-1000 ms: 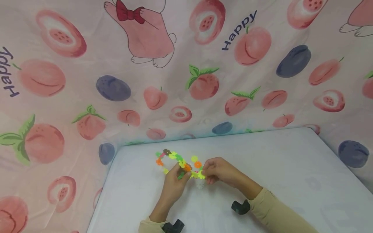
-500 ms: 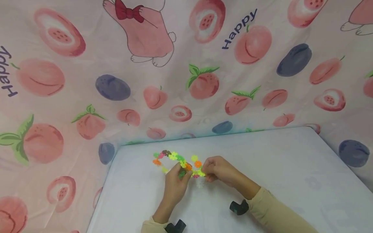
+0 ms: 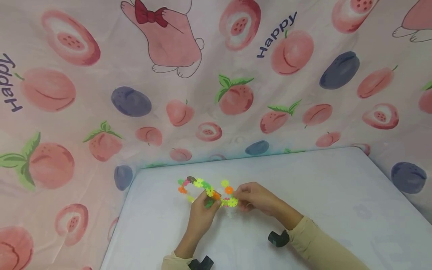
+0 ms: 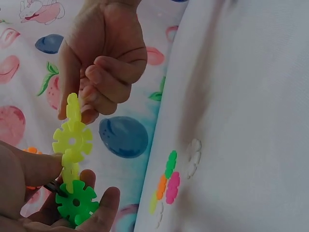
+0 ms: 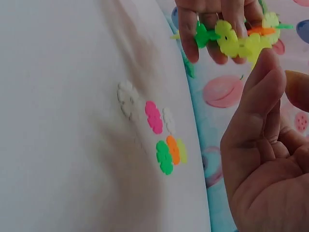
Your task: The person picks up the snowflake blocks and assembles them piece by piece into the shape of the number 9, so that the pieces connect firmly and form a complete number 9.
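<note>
A chain of interlocking flower-shaped discs (image 3: 199, 183) in yellow, green, orange, pink and brown curves over the table in the head view. My left hand (image 3: 202, 213) grips it near its right end, around a green disc (image 4: 76, 202) in the left wrist view. Beyond that grip run several yellow discs (image 4: 72, 138). My right hand (image 3: 258, 198) pinches the outermost yellow disc (image 4: 73, 107) between thumb and curled fingers. Seen from the right wrist, the right hand (image 5: 270, 159) hides part of this contact.
Loose flower discs lie on the white table (image 3: 303, 180) beneath the hands: a pink disc (image 5: 153, 117), a green disc (image 5: 164, 157), an orange disc (image 5: 173, 150), a yellow disc (image 5: 182, 151) and white ones (image 5: 127, 100). A fruit-print cloth (image 3: 189, 90) hangs behind the table.
The yellow disc near my right fingers has turned and shows its face more fully to the head camera. Both hands keep nearly the same place, with only slight shifts.
</note>
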{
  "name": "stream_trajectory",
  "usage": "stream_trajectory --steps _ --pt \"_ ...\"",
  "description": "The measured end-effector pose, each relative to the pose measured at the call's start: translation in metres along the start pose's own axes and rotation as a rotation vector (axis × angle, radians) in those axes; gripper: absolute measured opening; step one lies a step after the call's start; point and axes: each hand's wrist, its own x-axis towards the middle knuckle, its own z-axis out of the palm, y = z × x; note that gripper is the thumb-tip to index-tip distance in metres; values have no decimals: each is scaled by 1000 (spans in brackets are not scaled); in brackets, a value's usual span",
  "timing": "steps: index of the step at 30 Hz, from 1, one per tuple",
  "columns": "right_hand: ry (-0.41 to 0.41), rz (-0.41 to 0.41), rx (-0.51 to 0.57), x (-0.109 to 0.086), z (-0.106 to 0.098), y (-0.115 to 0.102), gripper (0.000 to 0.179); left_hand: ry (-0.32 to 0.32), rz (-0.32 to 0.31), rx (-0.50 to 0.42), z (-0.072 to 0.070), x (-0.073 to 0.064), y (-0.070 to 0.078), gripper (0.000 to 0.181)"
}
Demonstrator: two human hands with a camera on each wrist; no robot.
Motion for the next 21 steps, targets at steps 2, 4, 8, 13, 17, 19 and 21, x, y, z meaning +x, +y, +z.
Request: stream_trajectory --steps 2,4,8,13,17,19,21 --pt "31 2 -44 3 -3 3 32 -5 -17 -9 -1 -1 0 24" --pt "68 5 -93 7 -6 7 34 -10 -33 -15 -1 -1 0 25" --pt "147 12 -228 18 -8 16 27 -13 -49 -19 -2 -3 -2 26" --pt "235 50 -444 31 -7 27 13 0 -50 -9 -3 -3 -2 24" --pt "267 50 -575 40 -5 33 18 11 -44 12 -3 -3 -1 22" --pt "269 36 -607 43 -3 34 22 12 -39 15 -3 -3 0 20" --pt "269 27 -625 44 -2 34 24 12 -34 16 -4 -3 0 20"
